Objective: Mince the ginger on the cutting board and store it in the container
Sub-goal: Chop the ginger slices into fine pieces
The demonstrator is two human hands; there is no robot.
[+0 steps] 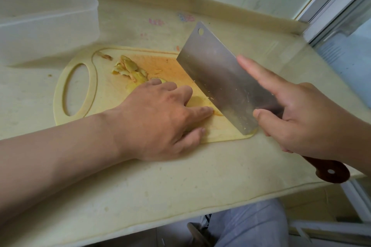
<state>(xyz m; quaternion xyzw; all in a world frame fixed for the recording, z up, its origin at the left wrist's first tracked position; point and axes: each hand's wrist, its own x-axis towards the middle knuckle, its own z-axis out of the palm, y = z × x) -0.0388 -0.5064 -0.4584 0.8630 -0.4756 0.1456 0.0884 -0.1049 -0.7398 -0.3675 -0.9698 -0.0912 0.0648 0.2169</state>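
A pale yellow cutting board [80,126] with an oval handle hole lies on the counter. Ginger slices and peel [128,67] are piled at its far side. My left hand [160,114] curls over a yellow ginger piece [195,101], mostly hidden under the fingers. My right hand [305,114] grips the brown handle of a steel cleaver [224,78], index finger stretched along the blade. The blade edge stands on the board just right of my left fingertips. A translucent plastic container [46,24] sits at the far left, open.
The cream counter [180,182] ends in a front edge below my arms, with my grey trousers [251,226] under it. A raised lip backs the counter against the wall. A window frame [331,6] stands at the right.
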